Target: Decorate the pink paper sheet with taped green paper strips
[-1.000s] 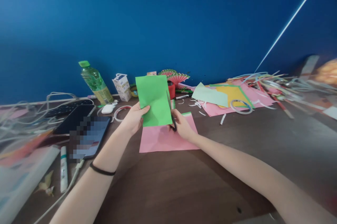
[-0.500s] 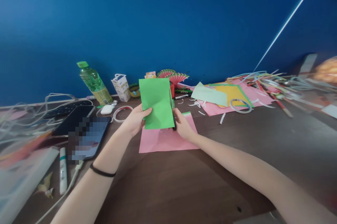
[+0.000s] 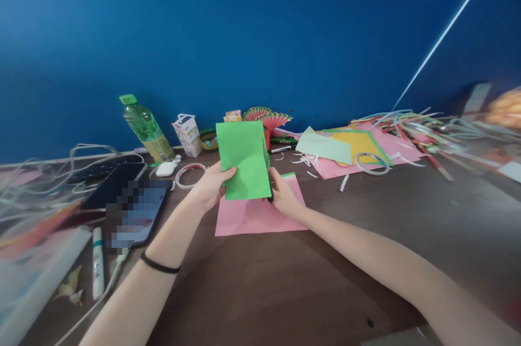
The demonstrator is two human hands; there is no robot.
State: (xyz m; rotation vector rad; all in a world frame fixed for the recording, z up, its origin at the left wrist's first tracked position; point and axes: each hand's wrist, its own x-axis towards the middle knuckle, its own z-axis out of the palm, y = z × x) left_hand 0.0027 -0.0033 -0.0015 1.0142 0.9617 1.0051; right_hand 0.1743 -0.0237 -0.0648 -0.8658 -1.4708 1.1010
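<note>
My left hand pinches the left edge of a green sheet of paper, thumb in front, and holds it upright above the table. At the sheet's right edge, my right hand is closed round scissors. Only a little of their dark handle shows; the paper hides most of the blades. A narrow green strip stands slightly apart along that right edge. Below both hands lies a pink sheet of paper, flat on the dark table, with a green edge showing at its top right.
Left are a green-capped bottle, a drink carton, a phone, a marker and tangled cables. Paper fans stand behind. To the right lie coloured sheets, a tape roll, paper scraps and a heap of strips.
The green sheet and my left hand have shifted very slightly to the right. My right hand stays at the sheet's right edge with the scissors. The other things lie as before.
</note>
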